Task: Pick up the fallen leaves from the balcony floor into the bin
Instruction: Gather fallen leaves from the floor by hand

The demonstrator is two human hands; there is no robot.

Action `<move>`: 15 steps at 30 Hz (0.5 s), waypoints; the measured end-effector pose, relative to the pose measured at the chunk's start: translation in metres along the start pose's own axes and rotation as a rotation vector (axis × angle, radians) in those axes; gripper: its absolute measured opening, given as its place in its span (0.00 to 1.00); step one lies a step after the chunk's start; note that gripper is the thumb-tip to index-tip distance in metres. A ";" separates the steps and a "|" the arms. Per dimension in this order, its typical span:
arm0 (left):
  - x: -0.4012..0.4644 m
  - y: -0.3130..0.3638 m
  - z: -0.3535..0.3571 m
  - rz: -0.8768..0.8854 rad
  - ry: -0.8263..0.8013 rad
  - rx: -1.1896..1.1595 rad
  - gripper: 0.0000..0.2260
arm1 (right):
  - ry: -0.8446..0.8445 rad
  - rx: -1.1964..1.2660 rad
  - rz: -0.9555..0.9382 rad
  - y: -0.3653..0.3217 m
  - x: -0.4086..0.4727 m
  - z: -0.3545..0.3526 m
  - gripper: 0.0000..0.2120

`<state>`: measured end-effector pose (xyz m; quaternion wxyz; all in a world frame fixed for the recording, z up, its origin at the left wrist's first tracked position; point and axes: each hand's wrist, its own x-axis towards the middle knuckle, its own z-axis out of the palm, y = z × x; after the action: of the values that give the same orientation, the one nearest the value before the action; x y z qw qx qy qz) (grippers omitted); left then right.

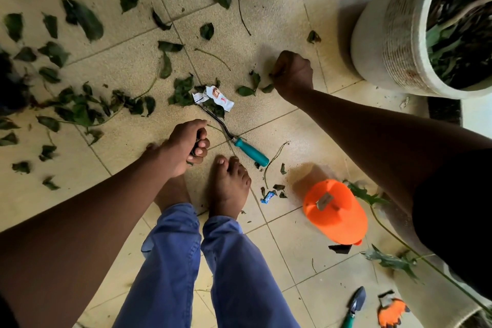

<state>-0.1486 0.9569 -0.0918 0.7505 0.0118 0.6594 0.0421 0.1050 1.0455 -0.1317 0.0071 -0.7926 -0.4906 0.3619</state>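
Observation:
Several dark green fallen leaves (82,21) lie scattered over the beige tiled floor (266,21), thickest at the left and middle. A white bin (391,35) stands at the upper right with leaves inside it. My right hand (292,72) is down at the floor left of the bin, fingers curled round a few leaves. My left hand (189,146) hovers above my bare feet, fist closed on some dark leaf bits.
A teal-handled hand fork (239,142) lies by my feet, with a crumpled white wrapper (213,97) at its tip. An orange cap (334,212), a small blue wrapper (267,197), a trowel (355,306) and an orange glove (391,313) lie at the lower right. Thin twigs cross the tiles.

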 end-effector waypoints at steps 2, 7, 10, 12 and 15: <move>0.000 0.000 -0.003 -0.002 0.001 -0.011 0.18 | -0.055 0.173 0.023 -0.007 -0.005 0.000 0.16; 0.000 0.000 -0.010 -0.008 -0.001 -0.034 0.17 | -0.142 0.502 0.121 -0.013 -0.016 0.006 0.16; 0.000 0.000 -0.012 -0.017 -0.001 -0.043 0.18 | -0.139 0.501 0.139 -0.009 -0.016 0.016 0.13; 0.001 0.000 -0.013 -0.021 0.000 -0.042 0.18 | -0.145 0.429 0.100 -0.005 -0.016 0.025 0.15; 0.002 -0.001 -0.014 -0.029 0.006 -0.044 0.18 | -0.110 0.210 -0.029 -0.004 -0.017 0.040 0.22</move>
<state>-0.1626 0.9555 -0.0961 0.7490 -0.0146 0.6608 0.0459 0.0747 1.0207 -0.1503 0.0684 -0.7594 -0.4610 0.4539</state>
